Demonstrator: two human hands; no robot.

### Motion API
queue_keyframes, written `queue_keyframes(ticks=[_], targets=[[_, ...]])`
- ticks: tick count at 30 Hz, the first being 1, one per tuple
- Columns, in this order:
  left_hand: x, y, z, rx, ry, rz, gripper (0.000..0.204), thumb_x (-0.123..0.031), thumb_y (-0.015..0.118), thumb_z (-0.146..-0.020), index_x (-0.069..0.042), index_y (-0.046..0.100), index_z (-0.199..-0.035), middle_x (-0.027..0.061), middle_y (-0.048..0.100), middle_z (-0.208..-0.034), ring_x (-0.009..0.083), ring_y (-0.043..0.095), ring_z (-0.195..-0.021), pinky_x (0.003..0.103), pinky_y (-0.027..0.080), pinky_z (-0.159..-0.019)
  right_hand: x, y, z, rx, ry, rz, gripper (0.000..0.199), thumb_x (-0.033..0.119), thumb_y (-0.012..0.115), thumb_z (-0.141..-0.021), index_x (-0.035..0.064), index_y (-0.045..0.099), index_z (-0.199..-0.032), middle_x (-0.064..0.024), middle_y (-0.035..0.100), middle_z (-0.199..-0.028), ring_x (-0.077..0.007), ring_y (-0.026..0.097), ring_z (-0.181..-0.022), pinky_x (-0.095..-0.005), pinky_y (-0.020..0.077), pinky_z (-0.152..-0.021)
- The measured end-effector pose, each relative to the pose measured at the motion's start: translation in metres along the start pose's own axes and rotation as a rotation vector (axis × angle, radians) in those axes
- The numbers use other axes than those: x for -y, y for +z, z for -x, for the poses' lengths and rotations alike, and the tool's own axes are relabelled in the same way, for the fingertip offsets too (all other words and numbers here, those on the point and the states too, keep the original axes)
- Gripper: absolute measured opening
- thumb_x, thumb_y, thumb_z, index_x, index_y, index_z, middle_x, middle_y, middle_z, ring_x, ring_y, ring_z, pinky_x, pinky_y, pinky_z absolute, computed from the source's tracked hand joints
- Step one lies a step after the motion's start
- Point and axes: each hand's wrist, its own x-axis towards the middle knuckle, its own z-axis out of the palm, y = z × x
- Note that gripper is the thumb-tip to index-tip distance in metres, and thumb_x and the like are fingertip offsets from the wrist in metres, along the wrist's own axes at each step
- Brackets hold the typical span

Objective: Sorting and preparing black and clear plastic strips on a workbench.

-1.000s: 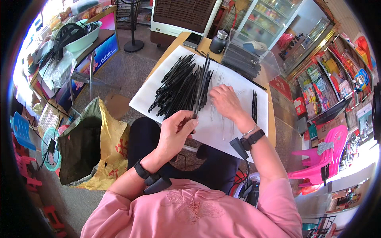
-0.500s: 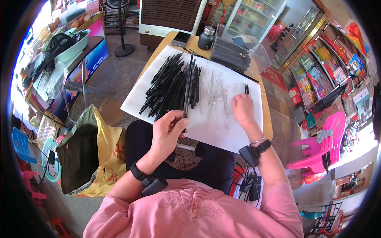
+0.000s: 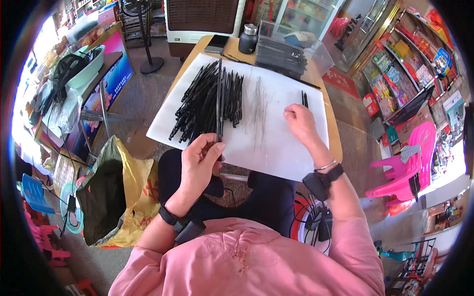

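Note:
My left hand (image 3: 198, 160) is closed, thumb against fingers, round the lower end of long, thin black strips (image 3: 220, 93); I cannot tell how many. They point away from me over the right part of a pile of similar black strips (image 3: 197, 103). This pile lies on a white board (image 3: 284, 165). Fine, hair-thin wires (image 3: 257, 101) are scattered right of the pile. Over the board's right side, my right hand (image 3: 300, 122) has its fingers curled together; whatever they pinch, if anything, is too small to see. Just beyond it lie a few short black pieces (image 3: 304, 99).
Along the wooden table's (image 3: 207, 47) far side are a phone (image 3: 216, 44), a dark bottle (image 3: 248, 39) and a clear box (image 3: 281, 59) of black strips. A yellow sack (image 3: 133, 197) stands at my left, pink chairs (image 3: 419, 158) at my right.
My right hand has moved slightly nearer to me and its fingers are curled. My left hand still holds the strips. The wires lie closer together, and the whole view has shifted a little.

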Motion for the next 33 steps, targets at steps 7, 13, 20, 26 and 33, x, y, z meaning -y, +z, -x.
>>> queue_keyframes(ticks=[7, 13, 20, 26, 33], targets=[[0.009, 0.020, -0.008, 0.072, -0.077, -0.011, 0.016, -0.011, 0.060, -0.089, 0.001, 0.061, -0.099, 0.0011, 0.060, -0.074, 0.0055, 0.057, -0.062, 0.020, 0.044, -0.050, 0.042, -0.016, 0.041, 0.195, -0.008, -0.076, 0.018, 0.020, 0.063, -0.080, 0.0026, 0.065, -0.074, -0.0163, 0.064, -0.076, -0.0356, 0.062, -0.075, -0.0419, 0.0483, -0.068], [0.006, 0.024, -0.005, 0.115, -0.082, -0.038, 0.015, -0.010, 0.060, -0.089, 0.001, 0.061, -0.099, 0.0011, 0.061, -0.075, 0.0059, 0.058, -0.065, 0.020, 0.046, -0.054, 0.057, 0.019, 0.039, 0.183, -0.075, 0.118, 0.025, 0.023, 0.059, -0.077, -0.0011, 0.064, -0.073, -0.0194, 0.064, -0.075, -0.0367, 0.063, -0.073, -0.0428, 0.0493, -0.067], [0.004, 0.017, -0.007, 0.093, -0.119, -0.044, 0.016, -0.011, 0.060, -0.090, 0.001, 0.061, -0.100, 0.0019, 0.061, -0.074, 0.0063, 0.058, -0.061, 0.020, 0.046, -0.051, 0.022, -0.005, 0.022, 0.186, 0.198, -0.161, 0.022, 0.023, 0.057, -0.073, 0.0021, 0.065, -0.073, -0.0177, 0.063, -0.068, -0.0344, 0.063, -0.068, -0.0405, 0.0500, -0.065], [0.010, 0.042, -0.031, 0.181, -0.087, 0.032, 0.017, -0.009, 0.059, -0.089, 0.005, 0.059, -0.099, 0.0056, 0.061, -0.072, 0.0103, 0.062, -0.063, 0.023, 0.048, -0.051, 0.028, -0.032, 0.030, 0.284, 0.404, -0.436, 0.015, 0.016, 0.058, -0.078, 0.0015, 0.059, -0.075, -0.0042, 0.060, -0.066, -0.0101, 0.055, -0.052, -0.0241, 0.0420, -0.047], [0.027, 0.067, -0.071, 0.220, -0.107, 0.119, 0.019, -0.001, 0.056, -0.087, 0.010, 0.056, -0.102, 0.0098, 0.061, -0.083, 0.0158, 0.066, -0.073, 0.026, 0.056, -0.061, 0.020, -0.044, 0.033, 0.273, 0.264, -0.731, 0.013, 0.006, 0.051, -0.086, -0.0006, 0.058, -0.094, -0.0058, 0.061, -0.074, -0.0115, 0.060, -0.060, -0.0234, 0.0462, -0.051]])
